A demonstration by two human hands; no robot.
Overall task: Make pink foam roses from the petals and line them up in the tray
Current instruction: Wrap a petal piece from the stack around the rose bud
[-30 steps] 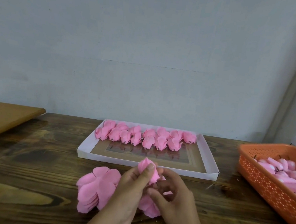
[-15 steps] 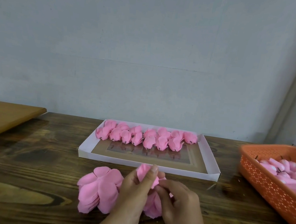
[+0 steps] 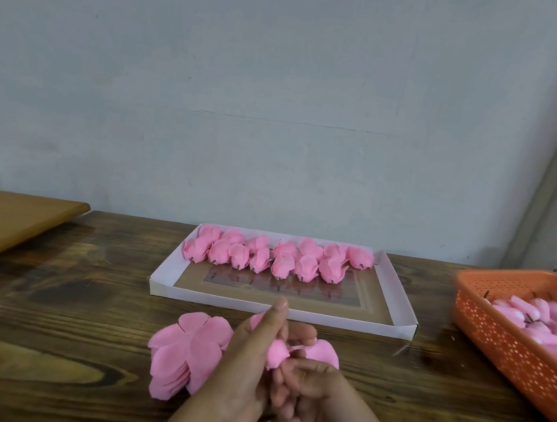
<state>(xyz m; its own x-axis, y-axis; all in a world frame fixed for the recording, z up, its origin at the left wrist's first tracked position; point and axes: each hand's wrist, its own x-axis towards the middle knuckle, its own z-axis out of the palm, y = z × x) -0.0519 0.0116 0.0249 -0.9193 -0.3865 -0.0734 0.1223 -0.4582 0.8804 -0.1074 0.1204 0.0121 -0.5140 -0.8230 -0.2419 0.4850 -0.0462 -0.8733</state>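
Both hands work a pink foam rose (image 3: 277, 352) just in front of the white cardboard tray (image 3: 280, 309). My left hand (image 3: 247, 362) holds it from the left, thumb raised over its top. My right hand (image 3: 306, 389) pinches its lower right side, where a flat petal (image 3: 324, 349) spreads out. A stack of pink flower-shaped petal sheets (image 3: 183, 352) lies on the table left of my hands. Several finished pink roses (image 3: 279, 257) stand in two rows at the tray's far end.
An orange perforated basket (image 3: 510, 345) with several pink buds stands at the right edge. A tan board (image 3: 4, 223) lies at the far left. The dark wooden table (image 3: 54, 307) runs back to a pale wall.
The rose has come down and nearer to me in both hands. My left thumb now stands above it, and a petal has spread out to the right.
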